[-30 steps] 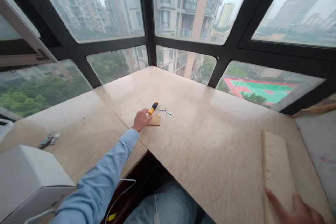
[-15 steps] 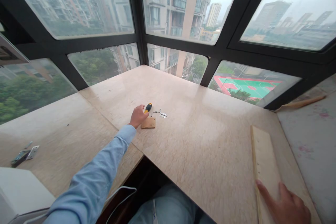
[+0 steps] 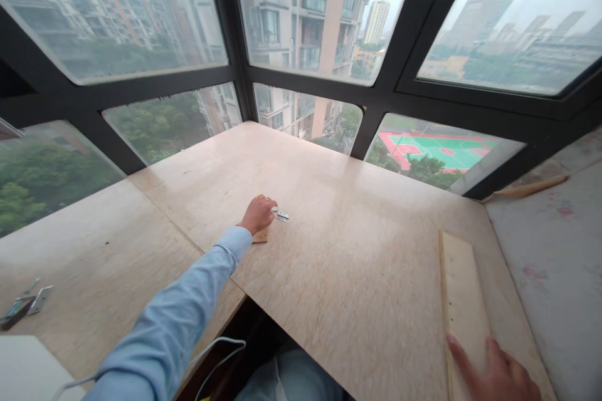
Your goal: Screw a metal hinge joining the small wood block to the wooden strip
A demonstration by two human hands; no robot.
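Note:
Near the middle of the marble-patterned counter, my left hand (image 3: 259, 214) is down with its fingers curled over a small spot. What is inside them is hidden; a sliver of yellow shows at the hand's upper edge. A small wooden block (image 3: 260, 236) lies partly covered beneath the hand. Just right of the fingers is a metal hinge (image 3: 282, 217). At the lower right, my right hand (image 3: 503, 373) grips the near end of a long pale wooden board (image 3: 463, 288), thumb on its left edge and fingers on the right side.
A metal bracket-like fitting (image 3: 28, 307) lies at the counter's left. A white object (image 3: 35, 366) fills the lower left corner. The counter (image 3: 357, 263) has a cut-out with a white cable (image 3: 230, 339). Windows (image 3: 301, 75) and a papered wall (image 3: 564, 250) border it.
My left hand has shifted over the place where the black-and-yellow handled tool lay, covering most of it and more of the block. My right hand stays on the board. The view has turned slightly.

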